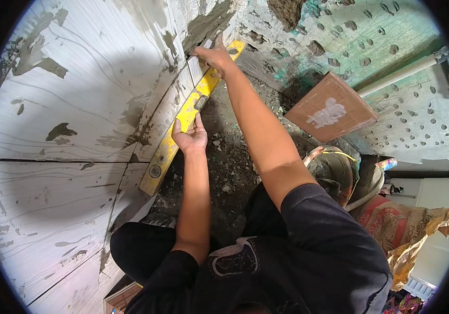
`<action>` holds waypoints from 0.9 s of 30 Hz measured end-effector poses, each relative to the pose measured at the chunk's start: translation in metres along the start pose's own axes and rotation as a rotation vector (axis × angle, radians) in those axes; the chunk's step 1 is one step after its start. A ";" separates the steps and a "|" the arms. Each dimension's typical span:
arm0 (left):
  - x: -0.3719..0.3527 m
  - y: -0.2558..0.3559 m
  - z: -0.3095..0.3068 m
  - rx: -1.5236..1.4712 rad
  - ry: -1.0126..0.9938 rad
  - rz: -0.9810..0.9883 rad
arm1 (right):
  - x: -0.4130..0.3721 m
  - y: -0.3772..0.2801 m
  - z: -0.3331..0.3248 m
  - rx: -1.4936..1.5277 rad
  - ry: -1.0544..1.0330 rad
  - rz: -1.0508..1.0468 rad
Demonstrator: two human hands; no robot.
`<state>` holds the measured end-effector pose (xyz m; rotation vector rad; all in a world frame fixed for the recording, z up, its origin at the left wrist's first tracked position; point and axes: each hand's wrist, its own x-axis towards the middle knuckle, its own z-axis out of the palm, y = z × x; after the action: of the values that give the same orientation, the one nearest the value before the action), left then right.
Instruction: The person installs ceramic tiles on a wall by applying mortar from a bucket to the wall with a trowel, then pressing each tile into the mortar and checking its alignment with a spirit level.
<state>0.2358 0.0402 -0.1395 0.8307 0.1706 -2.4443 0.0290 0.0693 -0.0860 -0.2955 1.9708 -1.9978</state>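
A yellow spirit level (188,111) lies diagonally against the low row of white tiles (170,104) at the foot of the tiled wall. My left hand (190,137) grips the level's edge below its middle, thumb on the yellow face. Near the level's upper end, my right hand (215,56) has its fingers spread over the level and the top of the tile row, by the corner. Its fingers look apart, and it rests there without wrapping round anything.
A brown tile (332,107) with a whitish patch leans by the chipped green wall (392,57), near a pale pipe (400,76). Buckets (334,170) and a torn paper sack (392,222) stand at the right. Rubble (227,157) covers the floor.
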 end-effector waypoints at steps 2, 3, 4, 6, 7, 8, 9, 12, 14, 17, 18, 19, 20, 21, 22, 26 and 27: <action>0.002 0.000 -0.002 -0.005 -0.004 0.000 | -0.006 -0.007 0.000 0.015 -0.007 0.046; 0.002 0.000 -0.002 -0.005 -0.002 0.003 | -0.009 -0.011 -0.001 0.023 -0.013 0.076; 0.002 0.000 -0.002 -0.003 -0.001 0.006 | -0.013 -0.016 0.000 0.008 -0.007 0.089; 0.002 0.000 -0.002 -0.006 -0.004 -0.002 | -0.017 -0.021 0.001 -0.042 0.014 0.100; 0.002 0.000 -0.003 -0.006 -0.005 -0.007 | -0.018 -0.023 0.002 -0.078 0.031 0.097; 0.003 0.000 -0.003 -0.010 -0.013 -0.014 | -0.018 -0.026 0.003 -0.100 0.053 0.108; 0.004 0.000 -0.003 -0.014 -0.020 -0.021 | -0.016 -0.027 0.005 -0.122 0.076 0.119; 0.005 0.001 -0.006 -0.011 -0.042 -0.034 | -0.016 -0.028 0.005 -0.144 0.059 0.089; 0.006 0.002 -0.007 -0.005 -0.044 -0.039 | -0.018 -0.028 0.004 -0.153 0.047 0.080; 0.009 0.001 -0.008 0.003 -0.055 -0.024 | -0.018 -0.028 0.006 -0.171 0.053 0.106; 0.010 0.002 -0.009 0.005 -0.050 -0.028 | -0.019 -0.029 0.006 -0.171 0.049 0.111; 0.012 0.002 -0.010 0.006 -0.046 -0.031 | -0.019 -0.030 0.007 -0.171 0.042 0.116; 0.013 0.003 -0.011 0.006 -0.042 -0.034 | -0.020 -0.030 0.006 -0.170 0.038 0.115; 0.013 0.003 -0.011 0.008 -0.044 -0.032 | -0.020 -0.031 0.006 -0.170 0.034 0.114; 0.014 0.003 -0.011 0.009 -0.046 -0.030 | -0.020 -0.031 0.006 -0.171 0.033 0.107; 0.013 0.003 -0.011 0.017 -0.034 -0.025 | -0.022 -0.032 0.003 -0.177 0.015 0.093; 0.012 0.003 -0.010 0.022 -0.040 -0.021 | -0.021 -0.031 0.002 -0.179 0.009 0.095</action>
<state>0.2348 0.0348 -0.1547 0.7931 0.1384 -2.4840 0.0468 0.0750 -0.0534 -0.2303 2.1314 -1.7720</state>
